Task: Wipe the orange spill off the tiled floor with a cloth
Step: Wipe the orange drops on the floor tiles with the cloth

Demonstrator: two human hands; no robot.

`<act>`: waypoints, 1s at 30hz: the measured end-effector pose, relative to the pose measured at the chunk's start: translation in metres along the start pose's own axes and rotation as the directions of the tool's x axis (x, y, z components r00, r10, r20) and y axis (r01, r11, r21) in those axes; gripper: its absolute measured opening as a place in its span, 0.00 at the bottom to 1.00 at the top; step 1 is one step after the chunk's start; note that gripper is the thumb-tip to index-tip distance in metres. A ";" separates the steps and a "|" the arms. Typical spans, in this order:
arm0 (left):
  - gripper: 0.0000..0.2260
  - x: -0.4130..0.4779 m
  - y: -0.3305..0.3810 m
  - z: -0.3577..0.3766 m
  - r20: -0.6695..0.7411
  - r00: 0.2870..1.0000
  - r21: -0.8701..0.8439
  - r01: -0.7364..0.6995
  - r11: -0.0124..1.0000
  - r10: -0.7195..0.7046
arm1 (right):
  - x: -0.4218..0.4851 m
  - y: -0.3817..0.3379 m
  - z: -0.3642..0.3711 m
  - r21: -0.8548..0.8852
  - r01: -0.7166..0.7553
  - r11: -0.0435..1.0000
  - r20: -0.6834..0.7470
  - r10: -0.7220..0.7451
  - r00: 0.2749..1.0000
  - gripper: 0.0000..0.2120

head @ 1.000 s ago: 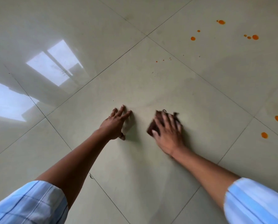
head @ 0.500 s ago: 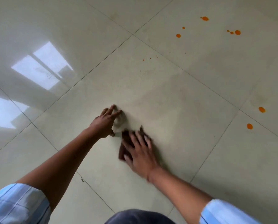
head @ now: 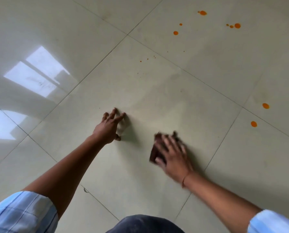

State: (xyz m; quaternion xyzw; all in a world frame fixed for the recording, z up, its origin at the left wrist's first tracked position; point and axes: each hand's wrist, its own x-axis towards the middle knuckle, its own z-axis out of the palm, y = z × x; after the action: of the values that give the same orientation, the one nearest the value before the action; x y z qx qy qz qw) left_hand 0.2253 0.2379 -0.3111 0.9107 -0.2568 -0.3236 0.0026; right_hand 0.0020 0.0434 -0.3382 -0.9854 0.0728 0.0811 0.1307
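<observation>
Swinging back to the right since half a second ago, the right hand (head: 171, 155) is pressing the dark cloth (head: 155, 153) flat against the tiled floor (head: 157, 98), fingers spread over it and blurred. The left hand (head: 109, 127) is bracing on the same tile, fingers splayed, gripping nothing, well apart from the cloth. Orange spill drops (head: 254, 123) are dotting the tiles beyond and to the right, untouched by the cloth. Pale blue checked sleeves (head: 22, 212) are showing at both elbows. No writing is showing anywhere.
</observation>
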 end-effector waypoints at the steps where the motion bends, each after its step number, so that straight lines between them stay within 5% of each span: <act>1: 0.48 0.001 -0.003 -0.002 -0.011 1.000 0.024 -0.020 1.000 0.021 | 0.020 0.003 -0.006 -0.011 -0.098 0.995 -0.009 0.098 0.995 0.29; 3: 0.45 0.003 -0.011 -0.005 -0.015 0.997 0.081 -0.077 0.994 0.078 | 0.061 -0.032 -0.005 0.017 -0.159 0.987 0.007 0.159 0.987 0.30; 6: 0.46 0.003 -0.023 -0.006 -0.010 0.992 0.117 -0.121 0.986 0.123 | 0.059 -0.111 0.017 0.044 0.135 0.990 0.061 -0.138 0.989 0.30; 9: 0.47 0.002 -0.025 -0.008 -0.011 0.992 0.124 -0.124 0.984 0.127 | 0.013 -0.079 0.020 0.031 0.359 0.933 0.084 -0.360 0.929 0.28; 11: 0.47 0.003 -0.024 -0.009 -0.004 0.991 0.121 -0.131 0.984 0.132 | 0.017 -0.047 0.017 -0.004 0.308 0.951 0.061 -0.307 0.950 0.29; 14: 0.48 0.002 -0.024 -0.009 -0.002 0.993 0.096 -0.118 0.988 0.119 | 0.074 -0.069 0.007 0.033 -0.001 0.999 0.019 0.000 1.000 0.29; 17: 0.48 0.001 -0.027 -0.008 0.020 0.994 0.098 -0.111 0.989 0.109 | 0.055 -0.107 0.020 0.016 0.193 0.981 0.068 -0.193 0.979 0.28; 19: 0.47 0.000 -0.023 -0.006 0.017 0.995 0.085 -0.101 0.991 0.100 | 0.020 -0.068 0.016 0.038 0.308 0.951 0.092 -0.310 0.946 0.29; 22: 0.47 0.004 0.018 -0.001 -0.013 0.985 0.017 -0.174 0.985 0.174 | 0.040 0.020 -0.006 0.011 -0.046 0.999 -0.023 0.046 0.999 0.29; 24: 0.50 0.012 0.057 0.001 -0.027 0.975 -0.035 -0.220 0.975 0.219 | 0.072 0.037 -0.022 0.030 -0.298 0.954 -0.046 0.300 0.953 0.29; 28: 0.55 0.046 0.137 -0.016 0.063 0.933 0.060 -0.358 0.932 0.355 | 0.001 0.033 -0.015 0.000 -0.150 0.989 0.061 0.150 0.987 0.29; 30: 0.56 0.060 0.176 -0.023 0.106 0.899 0.107 -0.435 0.894 0.425 | -0.051 0.081 -0.022 0.023 -0.268 0.963 0.023 0.268 0.963 0.29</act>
State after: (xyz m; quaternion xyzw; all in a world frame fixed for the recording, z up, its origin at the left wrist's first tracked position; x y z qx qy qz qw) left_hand 0.1958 0.0530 -0.2981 0.8160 -0.4717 -0.3341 0.0056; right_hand -0.0583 -0.0337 -0.3283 -0.9639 0.2052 0.1068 0.1322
